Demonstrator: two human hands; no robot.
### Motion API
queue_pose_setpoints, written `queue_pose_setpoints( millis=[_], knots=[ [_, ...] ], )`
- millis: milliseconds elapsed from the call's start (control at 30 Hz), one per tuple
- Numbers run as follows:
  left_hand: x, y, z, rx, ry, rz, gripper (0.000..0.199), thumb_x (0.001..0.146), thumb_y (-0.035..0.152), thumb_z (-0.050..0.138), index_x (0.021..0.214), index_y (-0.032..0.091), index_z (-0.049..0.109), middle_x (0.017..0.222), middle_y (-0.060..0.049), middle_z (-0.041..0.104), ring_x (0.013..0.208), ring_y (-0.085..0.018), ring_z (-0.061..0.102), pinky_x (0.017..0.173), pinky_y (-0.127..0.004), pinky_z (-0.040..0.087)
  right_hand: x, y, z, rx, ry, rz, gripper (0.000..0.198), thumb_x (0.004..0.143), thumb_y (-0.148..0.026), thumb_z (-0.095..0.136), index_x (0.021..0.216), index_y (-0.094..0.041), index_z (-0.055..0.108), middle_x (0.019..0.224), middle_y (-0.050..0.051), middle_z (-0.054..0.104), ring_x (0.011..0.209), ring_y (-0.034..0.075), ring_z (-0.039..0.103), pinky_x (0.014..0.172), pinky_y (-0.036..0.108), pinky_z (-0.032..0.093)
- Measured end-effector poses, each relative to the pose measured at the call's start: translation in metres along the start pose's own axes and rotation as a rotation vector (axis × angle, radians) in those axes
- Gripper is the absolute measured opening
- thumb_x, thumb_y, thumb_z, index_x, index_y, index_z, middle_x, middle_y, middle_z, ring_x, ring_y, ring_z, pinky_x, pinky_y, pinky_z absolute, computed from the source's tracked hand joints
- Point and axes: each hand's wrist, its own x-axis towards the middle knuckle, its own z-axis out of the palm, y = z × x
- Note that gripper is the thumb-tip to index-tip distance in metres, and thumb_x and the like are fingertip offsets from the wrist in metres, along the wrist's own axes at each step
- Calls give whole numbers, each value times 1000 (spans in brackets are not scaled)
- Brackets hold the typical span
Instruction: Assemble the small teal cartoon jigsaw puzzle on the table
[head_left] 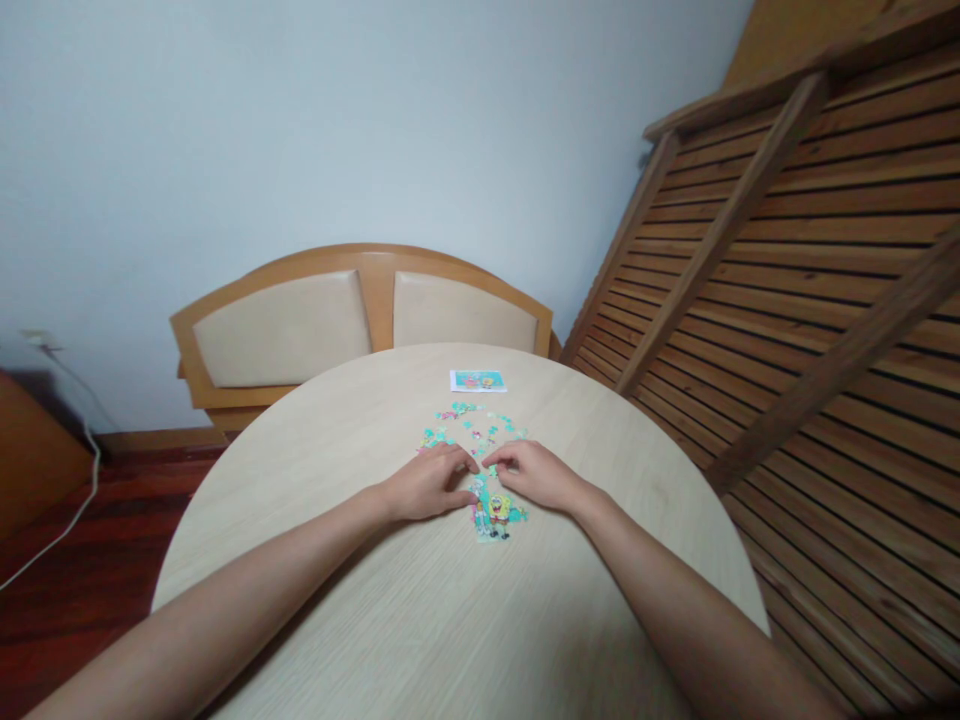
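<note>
A partly joined jigsaw puzzle [499, 508] lies on the round table, showing a yellow cartoon figure and a pale figure on turquoise. My left hand [431, 482] rests at its upper left, thumb and fingers apart, the thumb tip by the puzzle's left edge. Just above the joined part, my right hand [538, 474] is closed with its fingertips at a small green puzzle piece [493, 471]. Loose puzzle pieces [450, 413], turquoise and pink, lie scattered beyond both hands. Some pieces are partly hidden behind the left hand.
The picture card [478, 381] lies flat past the loose pieces on the pale wooden table [360, 610]. Behind the table stands a padded headboard [300, 325] against the wall. A slatted wooden frame [750, 270] leans at the right. A white cable [94, 470] hangs at the left.
</note>
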Motion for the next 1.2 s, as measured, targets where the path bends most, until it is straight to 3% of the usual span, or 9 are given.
queue_pose_setpoints(
  millis=[167, 333, 433, 633, 867, 1067, 1200],
  knots=[
    [1, -6, -1, 17, -4, 36, 29, 89, 38, 65, 110, 18, 64, 108, -10, 66, 103, -25, 60, 92, -37, 45, -4, -1, -9, -79, -37, 8, 26, 74, -10, 58, 90, -19, 75, 81, 2, 73, 73, 16, 64, 70, 25, 45],
    [0, -13, -8, -39, -76, 156, 22, 94, 28, 54, 111, 18, 65, 112, -11, 66, 107, -24, 60, 96, -36, 44, -5, -1, -9, 186, -11, 98, 12, 81, -21, 62, 85, -16, 72, 81, 4, 73, 75, 17, 66, 70, 26, 49],
    [0, -17, -10, -91, -86, 177, 22, 94, 28, 55, 111, 19, 66, 115, -11, 66, 109, -24, 61, 98, -36, 44, -3, -3, -5, 305, 0, 135, 16, 81, -29, 66, 84, -15, 72, 83, 5, 74, 77, 18, 66, 72, 29, 50],
    [1, -18, -10, -80, -82, 184, 22, 94, 26, 56, 111, 20, 68, 114, -10, 68, 107, -23, 62, 97, -34, 44, -1, -4, 1, 345, -59, 122, 21, 80, -34, 69, 83, -14, 74, 79, 5, 73, 72, 17, 63, 68, 28, 48],
    [3, -9, -9, -145, -39, 17, 22, 92, 33, 58, 99, 17, 72, 94, -6, 73, 87, -18, 65, 81, -27, 47, 3, -7, 9, 543, -23, 231, 35, 73, -46, 76, 83, -13, 70, 75, 5, 71, 70, 16, 63, 66, 28, 48],
    [7, -5, -2, -394, -10, -52, 33, 91, 42, 57, 81, 13, 69, 79, -5, 68, 72, -15, 59, 68, -23, 45, 6, -12, 15, 612, 29, 197, 35, 74, -44, 74, 88, -13, 66, 74, 2, 66, 68, 14, 60, 63, 26, 44],
    [7, -6, 0, -499, -4, -138, 35, 89, 46, 57, 84, 13, 67, 79, -4, 67, 70, -14, 56, 64, -23, 44, 4, -14, 13, 621, 6, 180, 33, 76, -40, 72, 95, -14, 66, 74, 0, 66, 66, 13, 59, 63, 25, 44]
  ],
)
